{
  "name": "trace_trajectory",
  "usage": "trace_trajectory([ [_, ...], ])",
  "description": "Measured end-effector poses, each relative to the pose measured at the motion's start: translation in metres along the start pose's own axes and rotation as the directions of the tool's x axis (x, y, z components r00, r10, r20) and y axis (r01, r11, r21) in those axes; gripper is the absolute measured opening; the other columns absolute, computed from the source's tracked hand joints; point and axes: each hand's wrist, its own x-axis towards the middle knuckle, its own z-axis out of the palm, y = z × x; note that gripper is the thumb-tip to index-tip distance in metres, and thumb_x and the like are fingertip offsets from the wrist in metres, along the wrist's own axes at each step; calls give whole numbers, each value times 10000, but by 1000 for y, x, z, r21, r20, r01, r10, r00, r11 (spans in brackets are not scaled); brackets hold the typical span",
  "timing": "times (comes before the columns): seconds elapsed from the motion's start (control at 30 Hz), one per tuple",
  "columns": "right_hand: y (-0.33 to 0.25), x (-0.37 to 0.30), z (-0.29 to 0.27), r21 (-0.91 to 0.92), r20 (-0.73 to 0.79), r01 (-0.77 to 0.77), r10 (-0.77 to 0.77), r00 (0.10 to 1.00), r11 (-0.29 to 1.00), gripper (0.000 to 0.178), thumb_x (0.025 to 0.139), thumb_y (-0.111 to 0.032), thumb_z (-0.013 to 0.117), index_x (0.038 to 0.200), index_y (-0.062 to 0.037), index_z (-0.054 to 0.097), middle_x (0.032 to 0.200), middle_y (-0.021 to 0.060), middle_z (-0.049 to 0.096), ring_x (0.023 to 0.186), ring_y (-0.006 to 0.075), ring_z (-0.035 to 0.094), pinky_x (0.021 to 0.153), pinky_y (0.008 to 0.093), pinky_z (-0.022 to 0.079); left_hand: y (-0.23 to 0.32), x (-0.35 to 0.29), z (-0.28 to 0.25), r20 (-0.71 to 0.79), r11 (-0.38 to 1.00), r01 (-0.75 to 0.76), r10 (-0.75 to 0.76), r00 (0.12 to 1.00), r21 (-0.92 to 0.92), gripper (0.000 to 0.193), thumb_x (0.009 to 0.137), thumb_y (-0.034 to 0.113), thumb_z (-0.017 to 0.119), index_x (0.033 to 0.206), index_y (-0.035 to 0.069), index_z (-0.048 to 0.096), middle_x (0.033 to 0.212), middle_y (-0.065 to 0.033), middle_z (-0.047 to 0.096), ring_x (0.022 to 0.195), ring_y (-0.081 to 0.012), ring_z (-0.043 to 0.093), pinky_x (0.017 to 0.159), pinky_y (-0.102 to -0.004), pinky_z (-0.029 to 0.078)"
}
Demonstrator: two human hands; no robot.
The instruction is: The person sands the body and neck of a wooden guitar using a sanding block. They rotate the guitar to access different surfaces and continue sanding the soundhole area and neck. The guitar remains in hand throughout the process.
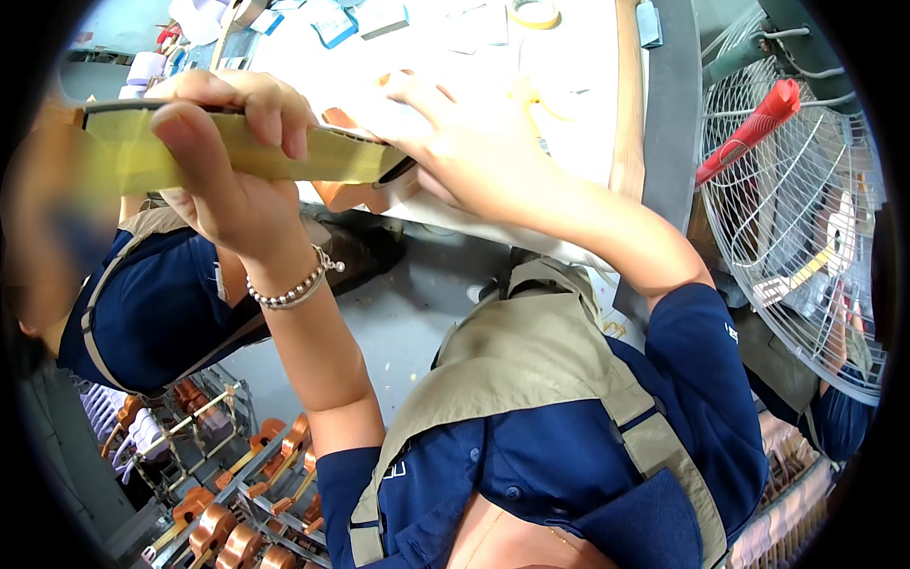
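Raised close at the left is a long piece with a yellow-green side point(142, 152) and a thin dark edge; its kind is not clear. My left hand point(227, 161) grips it, the thumb on the near side and the fingers over the top. My right hand point(464, 142) is by its right tip, fingers apart, some of them hidden behind the tip. Orange-brown glossy wood point(346, 196) shows under and behind the piece; whether the two are joined I cannot tell. A beaded bracelet point(296, 287) is on my left wrist.
A white worktop point(583, 104) with a wooden edge holds a tape roll point(534, 12) and small blue-and-white boxes point(332, 24). A caged fan point(787, 199) stands at right. Another person in navy point(156, 303) is close on my left. Racked ukuleles point(213, 531) fill the lower left.
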Motion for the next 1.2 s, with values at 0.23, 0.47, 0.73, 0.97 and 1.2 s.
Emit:
trace_trajectory([
  [0.23,4,-10,-6,9,-49,-23,23,999,1000,614,559,-302,770,1074,-30,577,1027,85,538,919,251,540,684,319,504,-4,1,12,29,1000,23,-22,999,-9,343,953,374,435,916,36,481,602,-78,496,467,-144,464,433,-254,389],
  [0.47,4,-25,-20,-32,-41,-24,22,999,999,512,588,-240,720,1040,-43,585,1027,67,537,903,244,550,702,341,487,-2,1,16,10,999,5,-6,1000,46,353,950,380,439,895,33,470,581,-81,489,439,-145,452,410,-244,386],
  [0.73,3,-17,2,-30,-116,-38,34,993,999,548,560,-294,746,1022,-38,601,1030,54,538,908,224,540,704,322,486,-2,-1,18,22,999,-13,12,1000,39,358,950,380,438,902,27,471,581,-93,489,433,-150,449,406,-247,388],
  [0.97,8,-15,1,-83,-138,72,-83,987,994,614,514,-307,757,1027,-11,595,984,59,533,930,225,528,703,307,487,0,-4,22,63,1000,-6,5,998,22,354,955,370,432,910,20,464,589,-92,484,454,-153,458,409,-245,386],
  [1.2,6,-19,-7,-75,-137,59,-69,988,995,543,531,-325,743,945,5,623,974,57,530,953,227,521,722,313,486,-1,1,23,53,999,-25,24,998,22,332,956,349,441,909,21,463,573,-94,479,438,-152,452,401,-243,380],
])
